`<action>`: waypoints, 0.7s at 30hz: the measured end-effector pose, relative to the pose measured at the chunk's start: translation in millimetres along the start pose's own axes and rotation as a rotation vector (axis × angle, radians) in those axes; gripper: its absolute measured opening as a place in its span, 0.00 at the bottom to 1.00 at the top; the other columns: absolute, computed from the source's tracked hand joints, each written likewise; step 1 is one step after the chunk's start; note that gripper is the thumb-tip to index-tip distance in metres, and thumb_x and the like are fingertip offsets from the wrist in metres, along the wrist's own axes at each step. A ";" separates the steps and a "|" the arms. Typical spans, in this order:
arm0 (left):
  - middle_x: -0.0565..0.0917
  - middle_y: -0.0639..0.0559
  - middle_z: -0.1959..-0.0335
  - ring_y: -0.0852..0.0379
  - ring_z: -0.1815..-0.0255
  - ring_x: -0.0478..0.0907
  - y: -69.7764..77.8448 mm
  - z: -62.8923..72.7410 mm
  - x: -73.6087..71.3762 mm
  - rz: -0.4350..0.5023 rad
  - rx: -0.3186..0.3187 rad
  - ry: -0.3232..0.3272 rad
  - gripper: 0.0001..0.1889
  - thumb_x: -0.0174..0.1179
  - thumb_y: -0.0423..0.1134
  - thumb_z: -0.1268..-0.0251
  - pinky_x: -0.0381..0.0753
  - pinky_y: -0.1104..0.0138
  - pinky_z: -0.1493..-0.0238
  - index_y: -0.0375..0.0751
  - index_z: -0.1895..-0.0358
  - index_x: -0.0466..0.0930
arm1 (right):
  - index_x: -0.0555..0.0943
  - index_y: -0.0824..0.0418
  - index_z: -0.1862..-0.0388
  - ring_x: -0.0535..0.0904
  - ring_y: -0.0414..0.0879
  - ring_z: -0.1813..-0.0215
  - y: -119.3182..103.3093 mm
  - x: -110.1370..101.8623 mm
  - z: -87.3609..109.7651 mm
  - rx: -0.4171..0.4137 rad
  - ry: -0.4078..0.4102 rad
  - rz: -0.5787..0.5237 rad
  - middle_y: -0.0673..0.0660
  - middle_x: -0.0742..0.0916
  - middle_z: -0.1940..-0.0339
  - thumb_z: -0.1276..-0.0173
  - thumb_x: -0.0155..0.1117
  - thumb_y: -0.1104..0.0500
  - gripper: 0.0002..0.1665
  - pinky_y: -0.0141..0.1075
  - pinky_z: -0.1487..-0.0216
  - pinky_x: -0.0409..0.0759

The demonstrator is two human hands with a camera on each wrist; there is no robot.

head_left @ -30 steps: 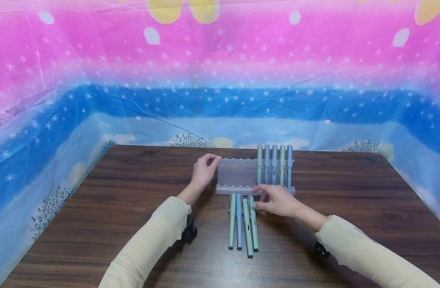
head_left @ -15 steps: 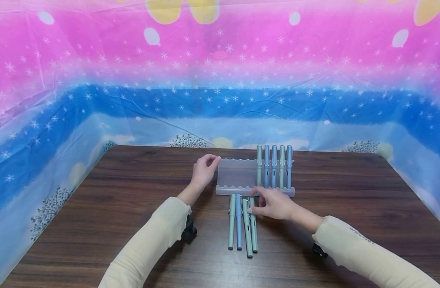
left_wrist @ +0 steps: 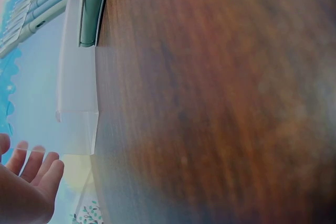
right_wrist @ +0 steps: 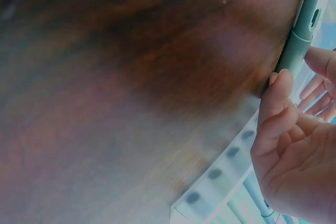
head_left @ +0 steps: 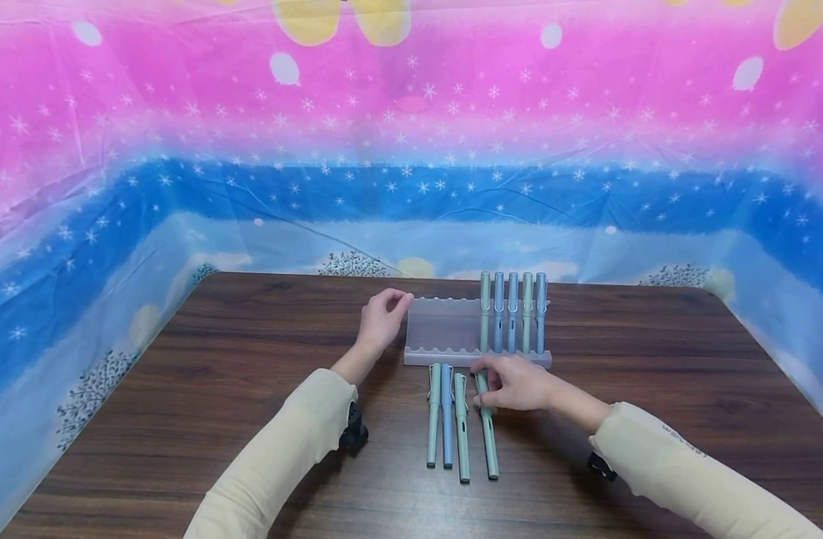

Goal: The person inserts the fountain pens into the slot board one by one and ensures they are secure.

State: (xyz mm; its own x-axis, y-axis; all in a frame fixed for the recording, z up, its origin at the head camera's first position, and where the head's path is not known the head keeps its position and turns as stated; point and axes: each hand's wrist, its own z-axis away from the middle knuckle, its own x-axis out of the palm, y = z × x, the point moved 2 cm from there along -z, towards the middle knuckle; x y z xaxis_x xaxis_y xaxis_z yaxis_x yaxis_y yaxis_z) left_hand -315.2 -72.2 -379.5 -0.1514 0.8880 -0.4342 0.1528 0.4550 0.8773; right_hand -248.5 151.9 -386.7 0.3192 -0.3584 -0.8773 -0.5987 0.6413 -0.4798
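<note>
The right hand [head_left: 515, 382] pinches the rightmost loose green pen [head_left: 488, 430] between the rack [head_left: 441, 326] and the desk's [head_left: 216, 374] near edge; a slack pinch could let it roll. The left hand [head_left: 381, 322] seems to pinch the rack's corner; uneven pressure could shift it toward the far edge.

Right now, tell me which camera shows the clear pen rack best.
The head view: it shows the pen rack nearly whole, though the right hand and standing pens cover parts. The left wrist view shows its left end up close; the right wrist view shows only a section at the bottom, partly behind the hand.
</note>
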 end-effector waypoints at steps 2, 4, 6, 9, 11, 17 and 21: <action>0.79 0.47 0.62 0.53 0.63 0.75 0.1 0.4 0.0 0.002 -0.005 -0.003 0.14 0.51 0.45 0.37 0.71 0.62 0.57 0.38 0.59 0.78 | 0.73 0.65 0.52 0.65 0.36 0.83 0.2 0.7 -0.3 0.009 0.000 0.010 0.44 0.74 0.83 0.44 0.63 0.51 0.25 0.30 0.80 0.64; 0.79 0.47 0.62 0.53 0.62 0.75 0.0 0.4 0.1 0.006 -0.009 -0.006 0.14 0.51 0.45 0.37 0.72 0.62 0.57 0.38 0.59 0.77 | 0.73 0.63 0.54 0.65 0.36 0.83 0.5 2.0 -0.7 0.020 0.007 0.024 0.44 0.74 0.84 0.44 0.63 0.49 0.24 0.30 0.80 0.65; 0.79 0.48 0.62 0.53 0.62 0.75 0.0 0.3 0.2 0.009 -0.009 -0.007 0.14 0.51 0.45 0.37 0.72 0.62 0.57 0.38 0.59 0.77 | 0.74 0.62 0.56 0.65 0.36 0.84 1.2 3.9 -1.2 0.030 0.024 0.042 0.44 0.74 0.84 0.44 0.62 0.48 0.23 0.30 0.81 0.65; 0.79 0.48 0.62 0.53 0.63 0.75 0.4 0.3 0.2 0.012 -0.006 -0.006 0.14 0.52 0.45 0.37 0.72 0.62 0.57 0.38 0.59 0.78 | 0.74 0.60 0.59 0.65 0.36 0.85 1.8 6.5 -1.8 0.043 0.060 0.056 0.44 0.73 0.85 0.44 0.62 0.49 0.19 0.30 0.83 0.64; 0.79 0.48 0.63 0.53 0.63 0.75 0.8 0.3 0.2 0.008 -0.002 -0.001 0.14 0.52 0.45 0.37 0.72 0.62 0.58 0.38 0.59 0.78 | 0.74 0.59 0.61 0.65 0.36 0.85 2.2 7.7 -2.0 0.051 0.084 0.059 0.44 0.73 0.85 0.44 0.63 0.51 0.16 0.30 0.84 0.64; 0.79 0.47 0.63 0.53 0.64 0.75 1.4 0.3 -0.2 0.000 0.004 0.006 0.14 0.52 0.45 0.37 0.72 0.62 0.58 0.38 0.59 0.78 | 0.73 0.60 0.62 0.64 0.36 0.86 1.2 6.3 -0.9 0.043 0.106 0.020 0.45 0.72 0.86 0.43 0.63 0.56 0.13 0.30 0.84 0.63; 0.79 0.47 0.63 0.53 0.64 0.75 0.8 0.1 0.3 0.001 -0.003 0.003 0.14 0.52 0.45 0.37 0.72 0.62 0.58 0.38 0.59 0.78 | 0.73 0.62 0.59 0.64 0.37 0.86 1.1 3.8 1.1 0.057 0.093 -0.022 0.45 0.73 0.86 0.42 0.62 0.57 0.14 0.30 0.84 0.63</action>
State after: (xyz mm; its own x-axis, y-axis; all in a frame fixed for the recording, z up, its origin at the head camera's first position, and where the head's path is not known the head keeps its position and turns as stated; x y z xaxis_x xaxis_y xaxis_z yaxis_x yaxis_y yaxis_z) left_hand -315.0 -71.6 -379.0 -0.1537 0.8882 -0.4331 0.1496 0.4541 0.8783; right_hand -247.1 151.9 -390.6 0.2607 -0.4322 -0.8633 -0.5485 0.6695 -0.5009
